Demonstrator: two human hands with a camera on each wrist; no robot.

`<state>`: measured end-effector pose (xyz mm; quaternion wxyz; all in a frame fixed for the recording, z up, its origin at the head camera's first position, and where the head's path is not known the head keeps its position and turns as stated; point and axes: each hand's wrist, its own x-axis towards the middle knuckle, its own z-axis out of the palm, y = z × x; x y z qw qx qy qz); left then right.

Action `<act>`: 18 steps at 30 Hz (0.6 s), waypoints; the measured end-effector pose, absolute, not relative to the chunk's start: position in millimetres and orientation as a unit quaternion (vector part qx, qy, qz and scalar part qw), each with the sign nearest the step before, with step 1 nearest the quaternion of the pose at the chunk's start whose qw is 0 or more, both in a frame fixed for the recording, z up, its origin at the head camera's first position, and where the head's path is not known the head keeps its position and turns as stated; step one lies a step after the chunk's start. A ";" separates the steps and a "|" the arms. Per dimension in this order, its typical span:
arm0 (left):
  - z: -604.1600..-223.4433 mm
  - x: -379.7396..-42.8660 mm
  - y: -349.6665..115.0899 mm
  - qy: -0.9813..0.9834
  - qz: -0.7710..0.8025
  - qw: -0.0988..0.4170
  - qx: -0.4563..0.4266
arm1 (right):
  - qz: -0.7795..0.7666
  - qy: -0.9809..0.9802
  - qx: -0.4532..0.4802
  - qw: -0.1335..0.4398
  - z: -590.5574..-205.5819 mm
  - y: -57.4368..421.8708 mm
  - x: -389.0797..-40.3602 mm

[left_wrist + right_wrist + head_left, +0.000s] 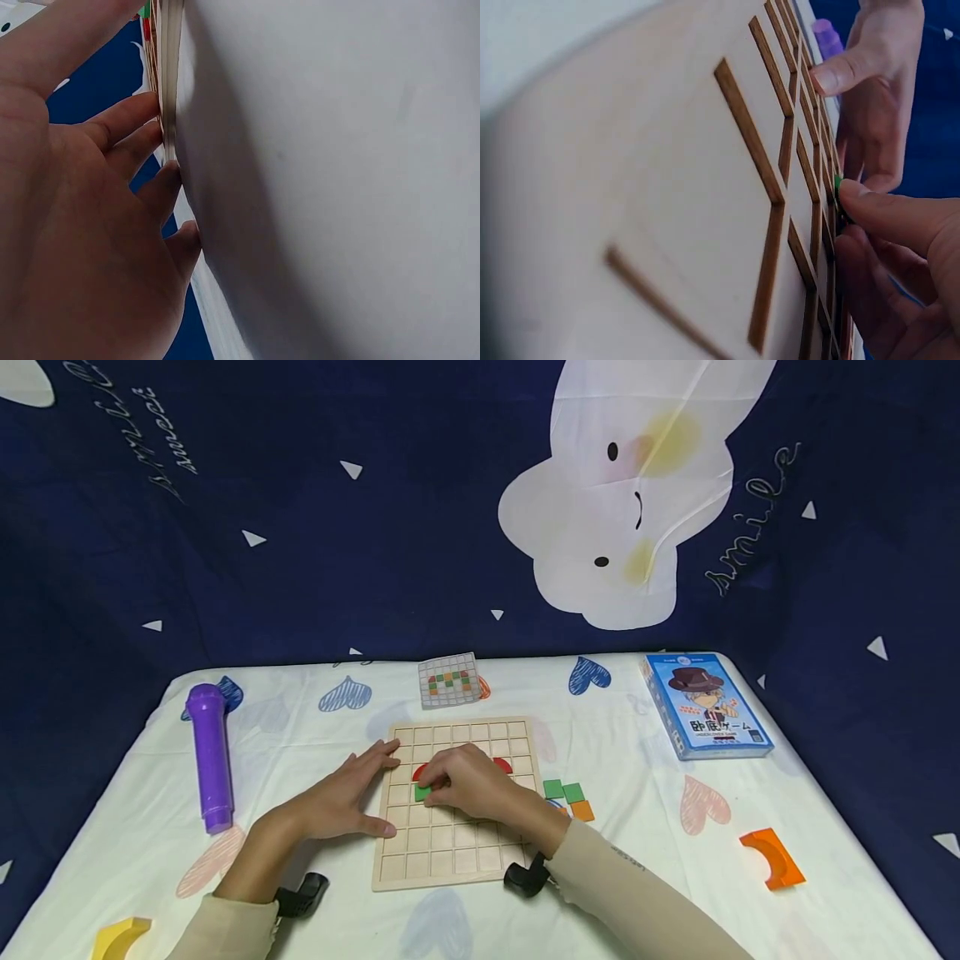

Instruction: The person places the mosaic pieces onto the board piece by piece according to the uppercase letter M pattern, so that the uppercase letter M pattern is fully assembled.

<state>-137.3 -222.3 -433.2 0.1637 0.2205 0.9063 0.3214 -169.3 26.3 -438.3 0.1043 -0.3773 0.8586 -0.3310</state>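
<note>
A wooden grid board (453, 860) lies on the table. My left hand (333, 797) is spread along its left side, with thumb and fingertips touching the frame; the left wrist view shows the fingers (124, 120) against the board's edge. Over the board's upper half, my right hand (472, 781) pinches a green square tile (422, 792) at a cell near the left side. In the right wrist view the green tile (838, 182) shows at the thumb tip. A red piece (420, 772) lies just above it, partly covered by the fingers. Another red piece (502, 765) sits farther right.
Loose green tiles (573, 792) and orange tiles (582, 811) lie right of the board. Behind it is a pattern card (448, 681). A purple tube (211, 760) stands left; a blue game box (707, 706), an orange arch block (774, 858) and a yellow block (120, 937) lie around.
</note>
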 end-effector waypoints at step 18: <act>-432.1 -135.0 -222.8 0.906 0.322 0.161 0.223 | -0.306 0.869 -0.378 0.093 -437.9 17.9 -166.0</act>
